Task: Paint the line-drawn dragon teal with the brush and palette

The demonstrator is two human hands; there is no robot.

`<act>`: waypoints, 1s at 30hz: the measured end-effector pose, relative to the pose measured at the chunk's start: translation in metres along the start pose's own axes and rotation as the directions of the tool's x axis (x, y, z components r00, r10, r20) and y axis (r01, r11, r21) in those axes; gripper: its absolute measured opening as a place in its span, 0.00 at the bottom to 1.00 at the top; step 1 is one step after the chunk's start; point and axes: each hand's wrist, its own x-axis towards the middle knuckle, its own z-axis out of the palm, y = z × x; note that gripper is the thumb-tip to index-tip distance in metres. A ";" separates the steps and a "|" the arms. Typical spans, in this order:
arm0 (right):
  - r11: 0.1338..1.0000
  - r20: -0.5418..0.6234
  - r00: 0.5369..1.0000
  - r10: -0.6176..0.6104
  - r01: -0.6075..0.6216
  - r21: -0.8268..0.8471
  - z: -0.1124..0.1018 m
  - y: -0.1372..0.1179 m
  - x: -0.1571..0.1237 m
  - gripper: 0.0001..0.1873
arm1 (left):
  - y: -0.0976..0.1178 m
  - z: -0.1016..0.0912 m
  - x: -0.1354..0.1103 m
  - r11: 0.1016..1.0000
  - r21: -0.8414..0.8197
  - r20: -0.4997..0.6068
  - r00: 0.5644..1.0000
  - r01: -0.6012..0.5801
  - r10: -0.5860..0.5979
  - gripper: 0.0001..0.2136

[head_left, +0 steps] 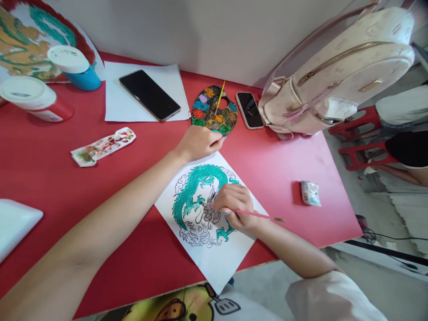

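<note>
A pink paintbrush (256, 215) is gripped in my right hand (236, 206), which rests on a white sheet (217, 263) printed with a dragon. Much of the dragon's body (183, 196) is painted teal; its head, clouds and flames are bare line art. The brush tip is mostly hidden by my fingers, near the dragon's claw. My left hand (199, 143) is closed at the near edge of a paint palette (197, 99), just above the sheet's far corner; its fingertips are partly hidden. A yellow paintbrush (220, 98) lies across the palette's daubs of several colours.
Behind are a large phone (150, 95) on white paper (115, 96), a smaller phone (249, 110) and a cream backpack (334, 76). Paint bottles, one blue (83, 78) and one red (56, 107), stand left. A stained tissue (103, 147) and small packet (310, 193) lie on the red table (133, 267).
</note>
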 end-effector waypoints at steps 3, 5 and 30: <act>1.000 0.008 1.000 -0.009 0.009 -0.014 0.000 0.000 -0.001 0.28 | 0.000 0.000 0.000 1.000 0.000 0.001 1.000 0.003 -0.003 0.20; 1.000 0.005 1.000 -0.012 0.012 -0.023 -0.001 0.000 -0.002 0.27 | 0.000 0.000 0.000 1.000 -0.005 -0.004 1.000 0.003 -0.003 0.20; 0.997 -0.003 0.997 0.073 -0.073 -0.011 -0.006 -0.004 0.001 0.27 | -0.002 0.004 0.000 1.000 0.018 -0.012 1.000 -0.012 0.013 0.21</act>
